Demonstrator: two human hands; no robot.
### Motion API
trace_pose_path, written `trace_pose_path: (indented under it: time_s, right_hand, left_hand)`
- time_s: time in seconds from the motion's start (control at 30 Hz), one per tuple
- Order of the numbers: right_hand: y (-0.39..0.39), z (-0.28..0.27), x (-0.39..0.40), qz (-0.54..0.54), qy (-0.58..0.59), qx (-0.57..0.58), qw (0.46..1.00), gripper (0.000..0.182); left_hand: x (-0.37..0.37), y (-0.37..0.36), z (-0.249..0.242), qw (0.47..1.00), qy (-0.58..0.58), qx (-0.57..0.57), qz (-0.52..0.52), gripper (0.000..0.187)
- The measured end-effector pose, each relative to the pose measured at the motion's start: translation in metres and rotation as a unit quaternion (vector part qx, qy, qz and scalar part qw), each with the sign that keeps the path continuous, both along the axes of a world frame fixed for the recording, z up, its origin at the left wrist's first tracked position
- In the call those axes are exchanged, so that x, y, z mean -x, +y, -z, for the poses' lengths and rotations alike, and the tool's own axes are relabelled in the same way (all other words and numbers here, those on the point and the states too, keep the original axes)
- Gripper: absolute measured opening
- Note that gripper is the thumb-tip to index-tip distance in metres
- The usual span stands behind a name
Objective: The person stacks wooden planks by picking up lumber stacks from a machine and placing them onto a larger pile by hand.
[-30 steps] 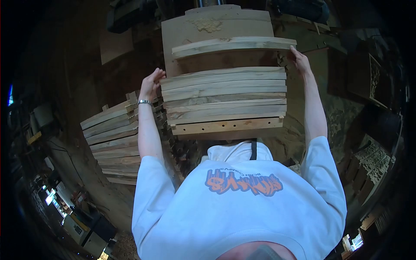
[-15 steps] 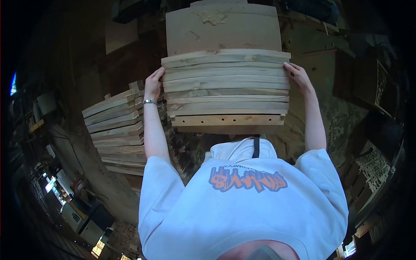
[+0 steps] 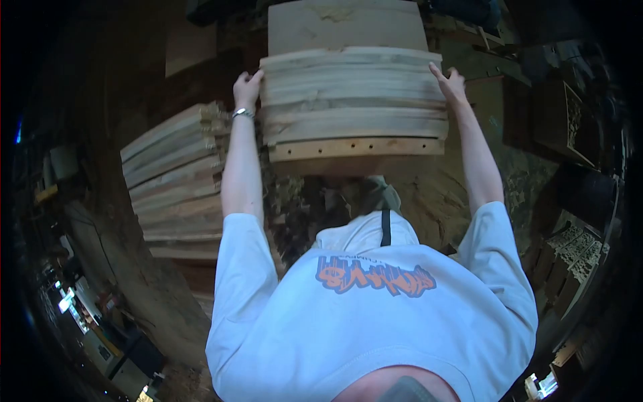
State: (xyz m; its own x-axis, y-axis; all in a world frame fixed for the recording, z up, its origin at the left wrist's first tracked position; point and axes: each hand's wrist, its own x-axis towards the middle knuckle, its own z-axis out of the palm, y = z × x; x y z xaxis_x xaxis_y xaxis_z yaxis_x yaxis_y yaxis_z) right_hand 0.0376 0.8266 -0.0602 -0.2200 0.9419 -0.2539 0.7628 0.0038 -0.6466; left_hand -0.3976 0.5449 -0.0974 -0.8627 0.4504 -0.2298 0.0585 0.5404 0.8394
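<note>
A stack of curved wooden boards (image 3: 353, 100) lies in front of me, its lowest visible board drilled with a row of holes. My left hand (image 3: 246, 88), with a metal bracelet on its wrist, presses against the stack's left end. My right hand (image 3: 449, 84) rests with fingers spread on the stack's right end. Both arms are stretched out forward. The boards' top edges line up closely.
A second pile of similar boards (image 3: 174, 174) stands at the left, below my left arm. A flat wooden panel (image 3: 345, 25) lies behind the stack. Carved wooden pieces (image 3: 569, 258) are at the right. Sawdust covers the floor.
The top board, held apart a second ago, now lies flush on the stack. Both hands moved to the stack's ends, and the stack sits farther from my body.
</note>
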Motion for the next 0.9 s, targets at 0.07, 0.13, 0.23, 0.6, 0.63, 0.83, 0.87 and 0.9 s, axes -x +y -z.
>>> trace_pose_path:
  time_s: [0.07, 0.13, 0.23, 0.6, 0.63, 0.83, 0.87, 0.9]
  right_hand:
    - [-0.057, -0.007, 0.027, -0.082, -0.085, -0.319, 0.94, 0.082]
    - [-0.166, -0.032, 0.055, -0.234, 0.03, -0.32, 0.917, 0.079]
    - [-0.263, -0.018, 0.085, -0.249, -0.018, -0.322, 0.913, 0.066]
    - [-0.207, -0.004, 0.135, -0.174, -0.012, -0.359, 0.917, 0.057]
    - [-0.195, -0.001, 0.144, -0.171, -0.003, -0.356, 0.919, 0.057]
    - [-0.093, 0.007, 0.216, -0.165, 0.005, -0.374, 0.913, 0.059]
    - [-0.069, 0.008, 0.231, -0.165, 0.012, -0.381, 0.91, 0.058]
    - [-0.049, 0.005, 0.246, -0.163, 0.021, -0.39, 0.906, 0.058]
  left_hand:
    - [-0.053, 0.014, -0.049, 0.917, 0.394, 0.009, 0.06, 0.047]
    - [-0.112, 0.048, -0.066, 0.898, 0.347, -0.156, 0.222, 0.042]
    - [-0.162, 0.1, -0.067, 0.869, 0.377, -0.123, 0.296, 0.042]
    - [-0.132, 0.18, -0.034, 0.861, 0.408, 0.092, 0.288, 0.041]
    - [-0.123, 0.194, -0.032, 0.862, 0.41, 0.108, 0.278, 0.04]
    - [-0.049, 0.312, -0.032, 0.862, 0.404, 0.154, 0.265, 0.033]
    - [-0.034, 0.338, -0.031, 0.858, 0.411, 0.164, 0.263, 0.033]
    - [-0.018, 0.359, -0.032, 0.858, 0.409, 0.16, 0.267, 0.033]
